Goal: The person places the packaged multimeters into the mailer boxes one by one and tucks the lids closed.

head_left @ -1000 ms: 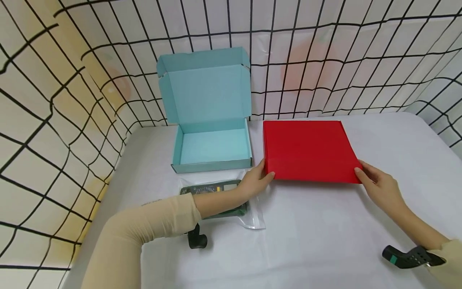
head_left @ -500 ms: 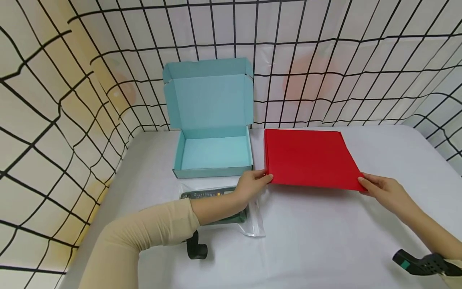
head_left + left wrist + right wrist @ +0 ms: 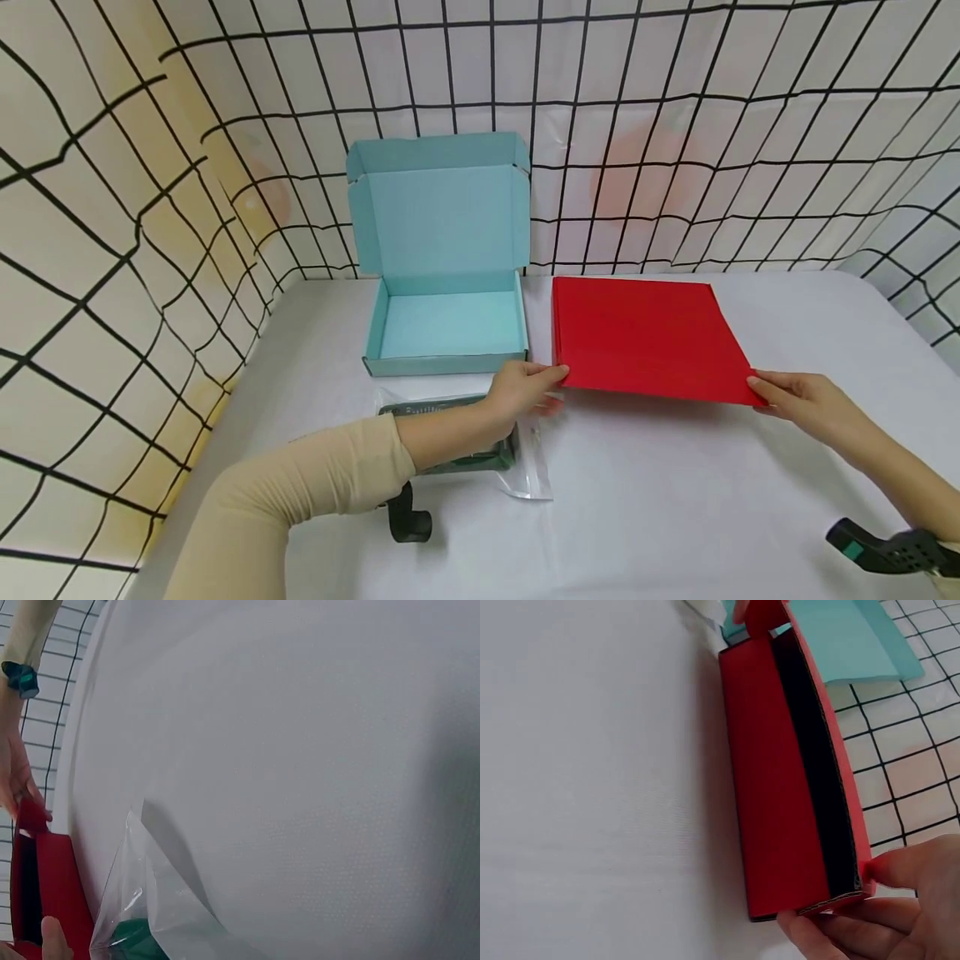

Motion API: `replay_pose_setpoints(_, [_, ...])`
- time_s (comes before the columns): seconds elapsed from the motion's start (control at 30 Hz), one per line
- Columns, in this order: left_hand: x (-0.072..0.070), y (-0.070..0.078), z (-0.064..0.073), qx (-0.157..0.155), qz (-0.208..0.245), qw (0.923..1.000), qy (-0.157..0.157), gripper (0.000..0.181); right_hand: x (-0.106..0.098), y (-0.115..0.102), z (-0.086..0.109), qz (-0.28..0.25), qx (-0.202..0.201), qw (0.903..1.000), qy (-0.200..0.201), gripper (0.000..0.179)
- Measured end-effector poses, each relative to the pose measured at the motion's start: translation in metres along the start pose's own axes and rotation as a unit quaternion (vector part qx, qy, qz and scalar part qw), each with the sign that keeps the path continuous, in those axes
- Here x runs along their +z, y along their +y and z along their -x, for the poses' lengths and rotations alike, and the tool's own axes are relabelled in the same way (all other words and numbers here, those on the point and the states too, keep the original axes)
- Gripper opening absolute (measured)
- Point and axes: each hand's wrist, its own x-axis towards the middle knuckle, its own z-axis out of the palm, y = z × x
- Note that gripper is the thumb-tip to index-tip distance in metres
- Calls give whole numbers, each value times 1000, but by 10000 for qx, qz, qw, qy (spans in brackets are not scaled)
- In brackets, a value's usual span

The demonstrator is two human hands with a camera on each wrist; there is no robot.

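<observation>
A red cardboard box lies on the white table, its lid's front edge raised. In the right wrist view, a dark gap runs between the raised lid and the red front wall. My left hand pinches the lid's front left corner, thumb on top. At the front right corner, my right hand holds the lid between thumb and fingers. Under my left forearm lies a clear plastic bag with a flat dark green item inside, partly hidden by the arm.
A light teal box stands with its lid up, left of the red box and behind my left hand. A black wire grid rises along the table's back and left side. Black camera mounts sit on both wrists.
The red lid's front edge has come up a little, with its right corner and my right hand shifting outward. My left hand stays at its corner. The head view has tilted slightly upward.
</observation>
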Motion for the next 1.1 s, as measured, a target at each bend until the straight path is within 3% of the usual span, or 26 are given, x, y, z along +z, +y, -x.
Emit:
replay_pose_setpoints(0.27, [-2,-1,1,67,-79,9998,-141,32,-3,2,-2,-52,107,9999,-110,65])
replay_pose_setpoints(0.7, [2,-5,-3,-6,-252,9995,183,39,-1,3,-3,10,39,9999,-96,63])
replay_pose_setpoints(1.1, [3,-9,-5,-72,-434,9990,-36,37,7,9,-2,9,-118,9997,191,63])
